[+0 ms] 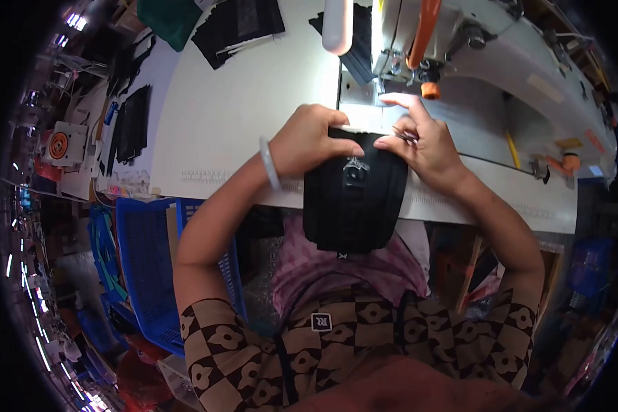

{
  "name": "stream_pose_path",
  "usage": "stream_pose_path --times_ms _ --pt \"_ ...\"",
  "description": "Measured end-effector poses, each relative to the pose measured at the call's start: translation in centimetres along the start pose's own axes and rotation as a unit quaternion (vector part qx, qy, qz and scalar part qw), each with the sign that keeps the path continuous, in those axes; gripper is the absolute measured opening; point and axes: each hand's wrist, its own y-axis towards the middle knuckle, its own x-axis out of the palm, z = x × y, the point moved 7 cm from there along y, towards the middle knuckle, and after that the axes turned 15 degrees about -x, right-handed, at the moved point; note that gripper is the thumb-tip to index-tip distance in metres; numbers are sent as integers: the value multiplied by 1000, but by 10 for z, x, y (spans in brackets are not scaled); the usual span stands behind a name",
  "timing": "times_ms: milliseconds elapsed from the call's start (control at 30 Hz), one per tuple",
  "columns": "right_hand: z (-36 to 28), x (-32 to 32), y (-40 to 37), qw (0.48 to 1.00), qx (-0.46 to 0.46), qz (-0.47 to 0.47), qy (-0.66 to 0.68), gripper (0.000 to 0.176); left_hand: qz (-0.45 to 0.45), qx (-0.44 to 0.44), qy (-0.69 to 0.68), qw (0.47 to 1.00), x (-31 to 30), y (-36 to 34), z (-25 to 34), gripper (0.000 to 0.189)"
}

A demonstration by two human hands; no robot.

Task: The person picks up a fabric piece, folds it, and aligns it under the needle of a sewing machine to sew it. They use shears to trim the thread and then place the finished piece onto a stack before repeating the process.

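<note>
A black fabric piece (353, 199) with a light printed mark hangs over the table's front edge toward my lap. My left hand (307, 143) grips its upper left edge, thumb lying on top of the cloth. At the upper right edge, the thumb of my right hand (429, 147) presses on the same piece, while its index finger stretches toward the sewing machine's needle area. A thin metal tool (405, 135) lies within the right hand, mostly hidden by the fingers. A pale strip (364, 129) shows along the top edge between both hands.
The sewing machine (535, 75) stands at the back right, its needle area just beyond my hands. Stacks of black fabric pieces (237, 27) lie on the white table (233, 123). A blue plastic basket (141, 275) stands below left. More black strips (130, 127) lie far left.
</note>
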Motion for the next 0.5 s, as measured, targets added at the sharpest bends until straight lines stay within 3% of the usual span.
stream_pose_path --times_ms 33,67,133,200,300,433,500 --pt "4 -2 4 1000 -4 -1 -2 40 14 10 18 1000 -5 14 -3 38" --pt "-5 -3 8 991 -104 -18 -78 43 16 12 18 1000 -8 25 -8 38" --pt "-20 0 7 926 -299 -54 -223 48 36 16 99 994 -11 45 -17 39" --pt "-9 4 2 929 -292 -71 -215 49 43 19 140 989 -14 52 -18 40" --pt "1 13 -8 938 -270 -105 -190 51 192 96 209 954 -20 31 -5 36" --pt "0 11 -7 939 -259 -101 -203 48 146 191 144 960 11 0 9 38" --pt "6 6 -3 958 -229 -112 -135 43 129 204 147 959 22 -4 9 39"
